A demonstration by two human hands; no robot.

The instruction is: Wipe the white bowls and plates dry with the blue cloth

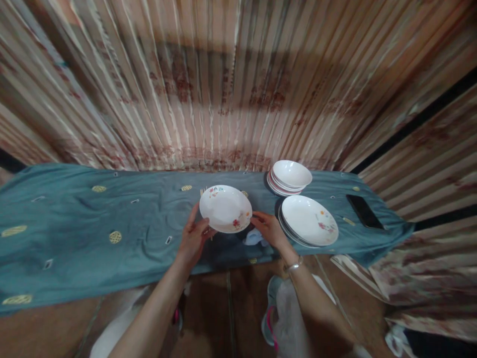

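Note:
A white plate (225, 209) with small flowers on its rim is held above the cloth, tilted slightly toward me. My left hand (194, 236) grips its left edge, thumb on the upper face and fingers beneath. On the opposite side my right hand (267, 227) pinches the right edge. A pale bluish crumpled cloth (255, 237) lies under and beside my right hand. Just right of that hand stands a stack of flowered plates (307, 219). Behind it is a stack of white bowls (291, 174), some with reddish rims.
A teal patterned cloth (82, 233) covers the long narrow table. At its right end lies a black phone (364, 211). Pleated curtains (208, 99) hang right behind the table and along the right side. Slippers (269, 323) show on the tiled floor below.

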